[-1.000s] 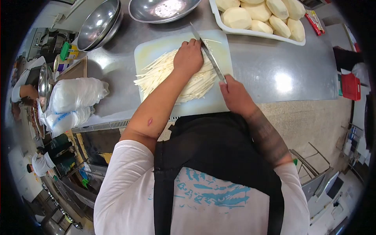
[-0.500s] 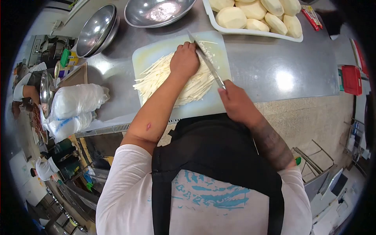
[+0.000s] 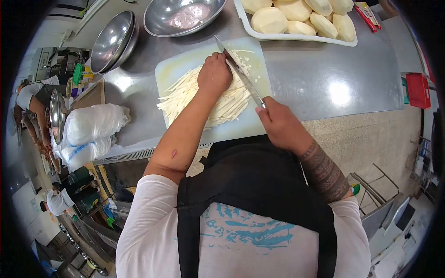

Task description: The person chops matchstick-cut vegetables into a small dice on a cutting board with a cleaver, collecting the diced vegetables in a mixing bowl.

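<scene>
My left hand [image 3: 215, 74] presses down with curled fingers on a pile of pale vegetable strips [image 3: 183, 95], holding them on the white cutting board [image 3: 174, 65]. In my right hand [image 3: 279, 121] is the handle of a long kitchen knife [image 3: 248, 81]. Its blade slants up and left, close beside my left fingertips, with the tip near the board's far edge. Small diced bits [image 3: 243, 59] lie to the right of the blade. My left fingers partly cover the strips beneath them.
A white tray [image 3: 301, 40] of peeled, potato-like vegetables stands beyond the board, near a red packet [image 3: 367, 17]. Steel bowls [image 3: 111, 41] and another bowl [image 3: 160, 28] sit at the back left. Filled plastic bags [image 3: 92, 123] lie left. Other people [image 3: 34, 99] are farther left.
The knife blade has shifted slightly left and down with my right hand. My left hand has moved a little left, still on the strips. The view has shifted slightly.
</scene>
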### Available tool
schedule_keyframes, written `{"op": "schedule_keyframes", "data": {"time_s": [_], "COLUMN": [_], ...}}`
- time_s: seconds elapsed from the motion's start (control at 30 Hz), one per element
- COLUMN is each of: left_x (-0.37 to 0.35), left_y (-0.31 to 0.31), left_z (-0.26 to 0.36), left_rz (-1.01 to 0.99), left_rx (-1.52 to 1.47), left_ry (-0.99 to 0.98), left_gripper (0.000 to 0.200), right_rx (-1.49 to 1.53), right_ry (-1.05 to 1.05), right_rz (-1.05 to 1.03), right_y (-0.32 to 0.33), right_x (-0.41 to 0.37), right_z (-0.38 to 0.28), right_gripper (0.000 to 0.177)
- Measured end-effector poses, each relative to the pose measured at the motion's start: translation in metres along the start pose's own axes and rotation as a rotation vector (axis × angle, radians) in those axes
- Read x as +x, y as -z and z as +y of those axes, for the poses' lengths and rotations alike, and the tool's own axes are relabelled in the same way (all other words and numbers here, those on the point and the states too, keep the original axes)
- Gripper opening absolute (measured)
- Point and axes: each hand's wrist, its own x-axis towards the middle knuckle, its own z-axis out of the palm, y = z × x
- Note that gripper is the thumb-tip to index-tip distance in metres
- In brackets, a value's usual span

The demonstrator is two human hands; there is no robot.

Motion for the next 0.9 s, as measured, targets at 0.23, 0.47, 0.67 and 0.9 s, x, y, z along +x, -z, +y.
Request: {"op": "schedule_keyframes", "data": {"time_s": [0.23,0.47,0.67,0.9], "left_x": [0.007,0.073,0.101,0.085], "left_y": [0.008,0.067,0.008,0.028], "left_z": [-0.006,0.048,0.045,0.064], "left_rz": [0.191,0.024,-0.386,-0.429], "left_rx": [-0.152,-0.002,0.340,0.436], "left_ry": [0.068,-0.080,-0.155,-0.147], "left_gripper": [0.020,0.018,0.025,0.025], "right_rx": [-0.079,-0.175,-0.164,-0.135], "right_ry": [-0.076,-0.070,-0.060,0.011], "right_rz": [-0.042,-0.104,-0.167,-0.162], "right_y": [-0.016,-0.025,-0.025,-0.022], "right_x": [0.027,0.027,0.027,0.030], "right_z": [0.018,0.008,0.007,0.018], "right_gripper": [0.035,0.037,0.038,0.037]}}
